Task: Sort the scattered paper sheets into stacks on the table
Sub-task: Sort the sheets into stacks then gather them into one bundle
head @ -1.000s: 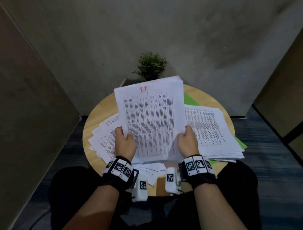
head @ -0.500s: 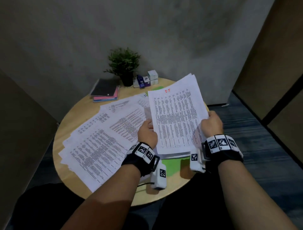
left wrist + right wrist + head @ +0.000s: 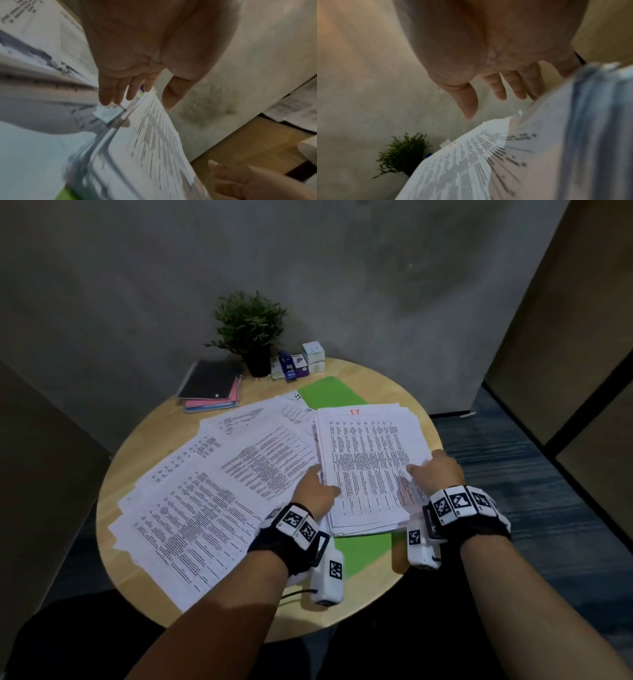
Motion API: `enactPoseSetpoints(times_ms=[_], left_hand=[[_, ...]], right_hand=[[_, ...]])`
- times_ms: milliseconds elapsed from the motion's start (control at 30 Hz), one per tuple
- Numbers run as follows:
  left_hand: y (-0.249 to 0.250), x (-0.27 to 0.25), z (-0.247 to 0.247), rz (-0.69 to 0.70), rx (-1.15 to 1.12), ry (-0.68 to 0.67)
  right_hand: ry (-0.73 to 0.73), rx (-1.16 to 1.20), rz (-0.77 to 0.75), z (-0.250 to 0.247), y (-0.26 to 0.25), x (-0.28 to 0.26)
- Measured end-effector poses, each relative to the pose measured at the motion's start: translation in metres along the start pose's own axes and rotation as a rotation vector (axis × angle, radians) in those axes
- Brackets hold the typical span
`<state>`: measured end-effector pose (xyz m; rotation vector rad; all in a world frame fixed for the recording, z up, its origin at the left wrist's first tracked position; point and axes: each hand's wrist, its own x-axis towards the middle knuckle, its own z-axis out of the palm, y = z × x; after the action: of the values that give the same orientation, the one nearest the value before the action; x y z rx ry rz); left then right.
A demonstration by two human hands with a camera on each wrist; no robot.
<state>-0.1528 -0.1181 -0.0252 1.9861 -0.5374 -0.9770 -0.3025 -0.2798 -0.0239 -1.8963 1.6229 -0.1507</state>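
On the left half of the round wooden tabletop [image 3: 144, 440] scattered paper sheets [image 3: 205, 508] are lying fanned and overlapping, their lower corners reaching the near-left rim; the print on them is too small to read. Behind them a pile of notebooks [image 3: 210, 386] is sitting at the far edge, with a potted plant [image 3: 251, 330] and small boxes [image 3: 310, 357] beside it by the wall. The left hand [image 3: 313, 491] is resting at the left edge of a stack of sheets [image 3: 370, 467], its fingers [image 3: 118, 89] loosely extended and gripping nothing. This stack is lying on a green folder [image 3: 329, 393] on the right side, its top page bearing a red mark reading "1-2" at the far edge. The right hand [image 3: 435, 470] is lying at the stack's right edge, fingers [image 3: 510, 86] relaxed and straight, thumb over the page. Bare wood is showing along the near and far right rim, and the stack's right side is coming close to the tabletop's edge
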Motion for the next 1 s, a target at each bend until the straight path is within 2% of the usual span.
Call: enactPoseSetpoints(times_ms=[100,233,367,467,633,767,900,1000], left_hand=[[0.004,-0.007,-0.033,0.074,0.012,0.079],[-0.003,-0.021,-0.095,0.108,-0.012,0.164],[-0.034,-0.033,-0.164,-0.010,-0.026,0.321],[-0.063,-0.036,-0.199,-0.087,-0.027,0.361],[-0.114,-0.030,-0.230,-0.240,-0.045,0.355],[-0.158,-0.010,-0.240,-0.303,0.098,0.301],[-0.152,-0.017,-0.239,-0.277,0.049,0.297],[-0.153,-0.019,-0.241,-0.233,-0.023,0.313]], right_hand=[[0.021,0.042,-0.133,-0.006,-0.018,-0.015],[-0.065,0.092,-0.345,0.004,-0.058,-0.047],[-0.217,0.041,-0.492,0.038,-0.100,-0.072],[-0.312,-0.025,-0.562,0.072,-0.130,-0.087],[-0.397,-0.185,-0.583,0.132,-0.170,-0.106],[-0.388,-0.341,-0.543,0.166,-0.185,-0.119],[-0.403,-0.362,-0.472,0.184,-0.193,-0.124],[-0.446,-0.306,-0.500,0.186,-0.189,-0.122]])
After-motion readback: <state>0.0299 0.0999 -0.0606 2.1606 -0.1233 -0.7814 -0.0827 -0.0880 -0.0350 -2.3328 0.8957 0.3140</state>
